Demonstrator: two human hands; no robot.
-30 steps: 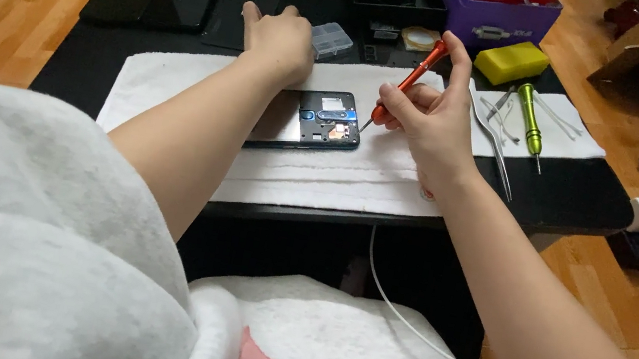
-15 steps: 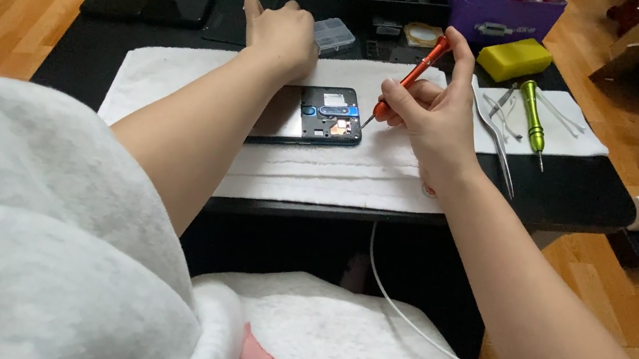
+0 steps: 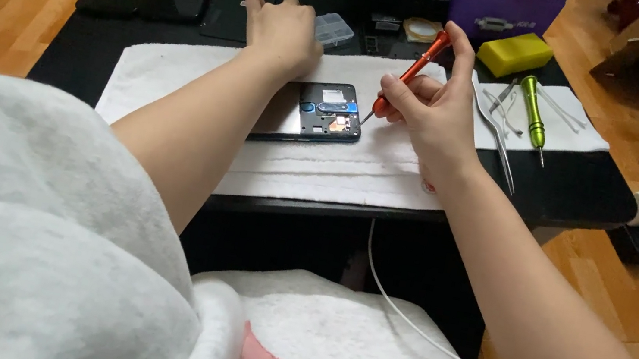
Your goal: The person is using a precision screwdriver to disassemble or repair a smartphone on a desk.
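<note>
On the black counter (image 3: pixel 588 196) there's a white towel (image 3: pixel 181 72) with an opened phone (image 3: pixel 318 112) lying on it, guts showing. Left hand (image 3: pixel 282 31) sits flat at the phone's top edge, gripping nothing. Right hand (image 3: pixel 428 111) pinches a red screwdriver (image 3: pixel 408 74), tip right at the phone's right edge. Green screwdriver (image 3: pixel 533 108) and tweezers (image 3: pixel 497 141) lie off to the right.

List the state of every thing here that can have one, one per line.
Phone: back cover off, insides exposed, flat on the white towel.
Red screwdriver: gripped in right hand, tip at the phone's edge.
Left hand: pressing on the phone's far side.
Green screwdriver: lying unused.
Tweezers: lying unused.
Clear small box: closed.
</note>
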